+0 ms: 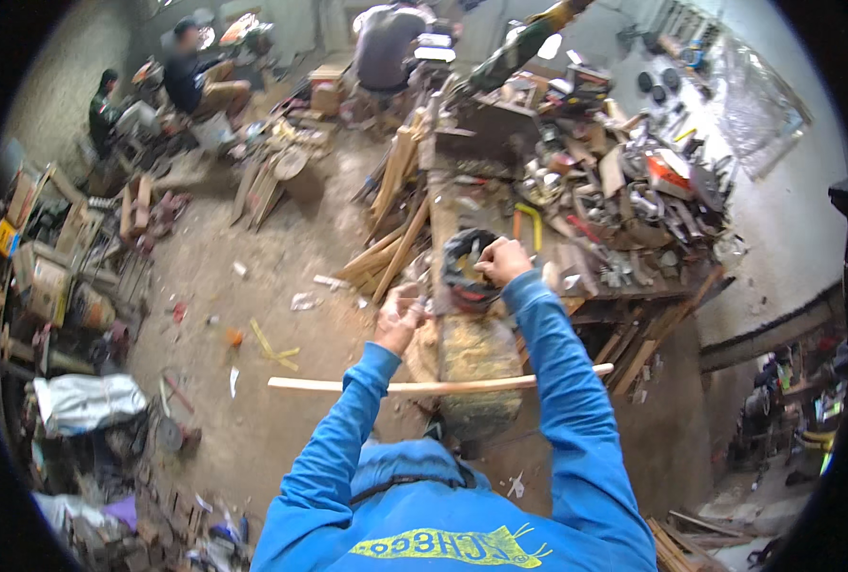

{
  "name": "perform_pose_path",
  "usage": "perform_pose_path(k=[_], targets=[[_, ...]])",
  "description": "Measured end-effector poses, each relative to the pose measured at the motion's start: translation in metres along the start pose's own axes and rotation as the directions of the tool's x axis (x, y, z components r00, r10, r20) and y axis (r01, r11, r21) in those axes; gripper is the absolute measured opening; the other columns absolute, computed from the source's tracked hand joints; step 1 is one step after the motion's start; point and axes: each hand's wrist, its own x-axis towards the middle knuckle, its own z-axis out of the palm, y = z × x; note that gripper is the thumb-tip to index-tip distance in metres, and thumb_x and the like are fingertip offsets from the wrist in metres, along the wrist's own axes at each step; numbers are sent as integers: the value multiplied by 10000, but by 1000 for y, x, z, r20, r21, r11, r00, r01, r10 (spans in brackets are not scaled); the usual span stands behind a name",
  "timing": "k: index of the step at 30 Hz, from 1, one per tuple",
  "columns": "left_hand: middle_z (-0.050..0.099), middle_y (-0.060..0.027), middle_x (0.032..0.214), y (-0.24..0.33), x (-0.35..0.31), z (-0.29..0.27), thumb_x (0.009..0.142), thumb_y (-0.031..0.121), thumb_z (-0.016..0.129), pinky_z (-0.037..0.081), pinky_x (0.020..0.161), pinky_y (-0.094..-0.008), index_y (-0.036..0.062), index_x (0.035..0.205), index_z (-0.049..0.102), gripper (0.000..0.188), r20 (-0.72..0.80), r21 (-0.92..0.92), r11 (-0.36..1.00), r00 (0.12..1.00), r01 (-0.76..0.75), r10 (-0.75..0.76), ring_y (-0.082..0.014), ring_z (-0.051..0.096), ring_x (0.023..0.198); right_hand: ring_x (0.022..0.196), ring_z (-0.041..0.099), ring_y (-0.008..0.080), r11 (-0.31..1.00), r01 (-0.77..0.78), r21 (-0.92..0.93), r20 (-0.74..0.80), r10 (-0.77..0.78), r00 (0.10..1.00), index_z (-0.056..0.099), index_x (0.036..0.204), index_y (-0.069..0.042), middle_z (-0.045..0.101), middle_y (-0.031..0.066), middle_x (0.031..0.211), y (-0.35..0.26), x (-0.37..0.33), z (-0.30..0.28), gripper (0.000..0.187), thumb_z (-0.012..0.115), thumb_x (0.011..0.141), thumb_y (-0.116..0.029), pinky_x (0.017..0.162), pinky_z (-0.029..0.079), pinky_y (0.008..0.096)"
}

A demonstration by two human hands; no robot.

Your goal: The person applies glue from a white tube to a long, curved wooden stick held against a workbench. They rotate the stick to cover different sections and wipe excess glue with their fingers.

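My right hand (506, 261) reaches over a black bag-like container (469, 297) on the bench, its fingers pinched together at the opening. What they hold, if anything, is hidden. To the left of the container, my left hand (401, 320) is raised with its fingers curled in. A small pale bit seems to show at its fingertips, too blurred to name. Below both hands a long thin wooden strip (424, 387) lies crosswise, passing under my forearms. It rests over a worn, rounded block of wood (481, 357) at the near end of the bench.
Tools, metal parts and wood scraps (634, 191) are heaped on the bench at right. A yellow angled piece (531, 224) lies beyond the container. Boards (400, 181) lean against the bench's left side. Several people sit at the far end. Litter and a yellow folding rule (273, 349) lie on the floor.
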Motion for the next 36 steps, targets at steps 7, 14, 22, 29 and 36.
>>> perform_pose_path(k=[7, 14, 22, 29, 36], targets=[[609, -99, 1222, 1, -193, -48, 976, 162, 575, 456, 1010, -340, 22, 1302, 541, 357, 622, 274, 960, 751, 55, -221, -190, 581, 1136, 1024, 636, 427, 979, 94, -183, 331, -29, 943, 646, 988, 47, 652, 303, 1027, 24, 28, 36, 290, 685, 746, -108, 866, 525, 455], [634, -132, 1176, -68, -291, -107, 933, 91, 610, 510, 929, -314, 21, 1338, 502, 425, -164, 63, 909, 903, 412, -398, -193, 633, 1057, 939, 662, 409, 961, 208, -182, 345, -135, 929, 647, 905, 53, 668, 292, 919, 29, 44, 37, 286, 736, 684, -105, 794, 537, 444], [698, -143, 1061, -242, -360, -206, 895, 132, 637, 552, 785, -321, 45, 1178, 625, 296, -568, 235, 780, 733, 580, -374, -196, 683, 914, 623, 602, 91, 914, -96, 395, 469, -111, 876, 701, 812, -7, 675, 30, 729, 30, 46, -13, 266, 717, 901, -258, 584, 515, 279], [717, -126, 891, -236, -345, -198, 865, 87, 622, 544, 699, -319, 36, 1032, 685, 185, -617, 423, 815, 784, 396, -61, -222, 682, 762, 789, 688, 155, 698, 16, 716, 131, -156, 979, 675, 1014, 58, 709, 121, 891, 22, -6, -27, 237, 646, 950, -168, 702, 580, 261], [671, -138, 831, -63, -233, -117, 863, 10, 562, 522, 659, -315, 25, 1011, 669, 183, -308, 768, 633, 813, -93, 494, -233, 658, 721, 846, 706, 214, 387, 27, 922, 62, -215, 975, 584, 1024, 62, 695, 187, 970, -40, -83, -38, 229, 528, 1014, -160, 743, 601, 306]])
